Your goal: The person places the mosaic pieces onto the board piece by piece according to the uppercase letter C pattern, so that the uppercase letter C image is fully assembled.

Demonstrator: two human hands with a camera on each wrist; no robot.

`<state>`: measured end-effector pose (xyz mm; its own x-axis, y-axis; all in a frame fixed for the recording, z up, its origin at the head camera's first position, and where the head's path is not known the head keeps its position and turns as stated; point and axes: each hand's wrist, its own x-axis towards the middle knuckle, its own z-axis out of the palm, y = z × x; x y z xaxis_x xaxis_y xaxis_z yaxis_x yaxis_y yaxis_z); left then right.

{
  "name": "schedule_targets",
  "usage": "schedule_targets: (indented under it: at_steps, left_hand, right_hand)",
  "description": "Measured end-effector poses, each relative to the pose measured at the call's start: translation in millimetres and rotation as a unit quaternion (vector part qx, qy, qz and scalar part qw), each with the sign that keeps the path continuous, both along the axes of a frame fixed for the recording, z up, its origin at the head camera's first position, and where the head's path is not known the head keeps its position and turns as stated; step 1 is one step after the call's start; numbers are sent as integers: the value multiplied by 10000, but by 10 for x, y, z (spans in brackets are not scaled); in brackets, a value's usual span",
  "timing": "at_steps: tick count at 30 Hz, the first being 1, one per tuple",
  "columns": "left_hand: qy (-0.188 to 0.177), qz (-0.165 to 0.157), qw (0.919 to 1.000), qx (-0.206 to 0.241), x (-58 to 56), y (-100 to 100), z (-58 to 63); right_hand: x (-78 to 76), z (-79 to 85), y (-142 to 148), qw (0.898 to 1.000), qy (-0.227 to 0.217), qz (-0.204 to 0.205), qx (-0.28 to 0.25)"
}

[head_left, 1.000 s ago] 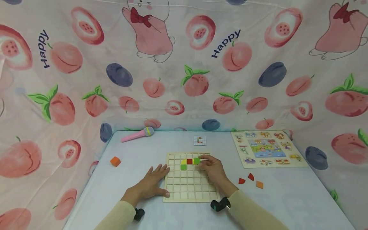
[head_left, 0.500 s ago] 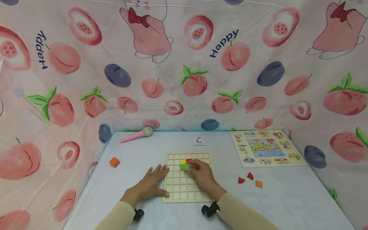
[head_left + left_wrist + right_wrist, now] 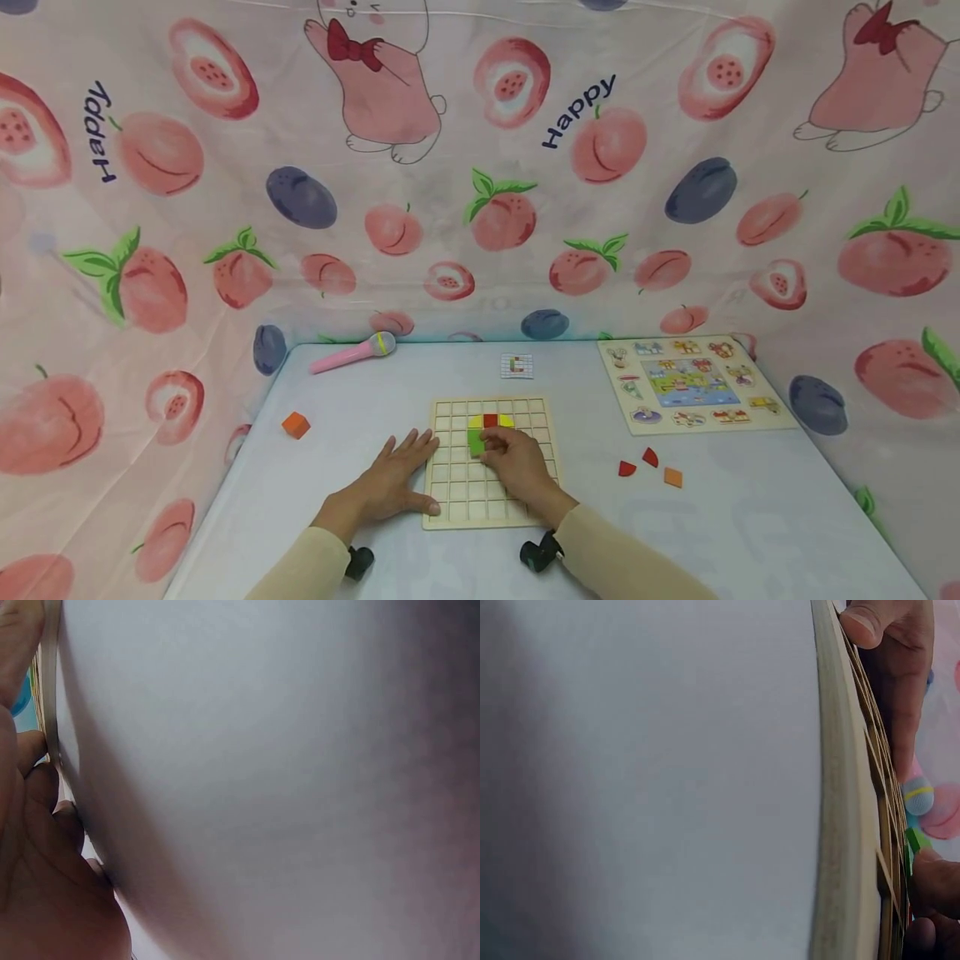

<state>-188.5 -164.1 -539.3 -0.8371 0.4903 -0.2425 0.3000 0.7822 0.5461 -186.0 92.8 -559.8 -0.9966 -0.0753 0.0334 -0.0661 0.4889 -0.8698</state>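
Observation:
A wooden grid board [image 3: 457, 492] lies on the table. On its upper rows sit a red tile [image 3: 491, 420] between a left yellow tile [image 3: 476, 422] and a right yellow tile [image 3: 507, 421]; a green patch lies below the left yellow one. My right hand [image 3: 522, 467] pinches a green tile [image 3: 916, 840] between thumb and fingertips, low over the board at that patch. Where the held tile ends and the green tile on the board begins is hard to tell. With fingers spread, my left hand [image 3: 384, 485] rests at the board's left edge, thumb touching its lower corner.
An orange block [image 3: 296, 426] sits at the left and a pink toy microphone [image 3: 352, 354] behind it. A small pattern card [image 3: 517, 366] lies beyond the board. At right are a picture puzzle board [image 3: 697, 417], red wedge pieces [image 3: 627, 469] and an orange tile [image 3: 673, 477].
My right hand has carried the green tile from the row's right end leftward, then slightly toward me, uncovering the right yellow tile. The left hand stays at the board's edge.

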Motion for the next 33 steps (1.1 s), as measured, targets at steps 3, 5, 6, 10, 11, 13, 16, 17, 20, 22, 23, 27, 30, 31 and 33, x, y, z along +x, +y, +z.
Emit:
schedule_targets:
  at_steps: [3, 5, 6, 10, 11, 13, 16, 17, 20, 22, 23, 27, 30, 31, 33]
  left_hand:
    - [6, -11, 10000, -5, -3, -7, -6]
    - [18, -9, 10000, 2, -8, -11, -20]
    - [13, -4, 10000, -3, -11, -13, -26]
    - [-4, 5, 10000, 9, -21, -14, -42]
    - [-10, 0, 10000, 12, -23, -13, -40]
    - [-20, -12, 10000, 16, -25, -11, -37]
    - [-19, -13, 10000, 19, -25, -11, -32]
    - [-19, -10, 10000, 16, -25, -12, -31]
    - [-26, -4, 10000, 19, -25, -14, -31]
    - [-31, 0, 10000, 26, -26, -15, -33]
    - [-32, 1, 10000, 30, -26, -15, -35]
    - [-29, 21, 10000, 23, -29, -18, -50]
    - [-16, 25, 10000, -15, -28, -20, -64]
    - [-14, 26, 10000, -19, -28, -20, -66]
    - [-14, 35, 10000, -12, -28, -20, -68]
  right_hand:
    - [1, -11, -17, 9996, 41, -17, 283]
    - [-3, -13, -27, 9990, 89, -33, 431]
    - [-5, -14, -31, 9986, 125, -29, 513]
    - [-8, -1, -36, 9970, 218, 21, 740]
    - [-7, 3, -35, 9968, 199, 30, 769]
    - [-6, 17, -31, 9965, 195, 60, 812]
    - [-7, 34, -27, 9963, 190, 106, 826]
    - [-9, 35, -27, 9963, 182, 113, 830]
    - [-12, 40, -30, 9964, 153, 131, 821]
    - [-15, 39, -30, 9967, 92, 141, 791]
    - [-17, 40, -27, 9971, 49, 144, 746]
    - [-24, 49, -15, 9988, -10, 174, 463]
    - [-26, 49, -12, 9990, 44, 156, 411]
    - [-26, 46, -13, 9989, 58, 135, 452]
    - [-27, 42, -19, 9985, 72, 76, 534]
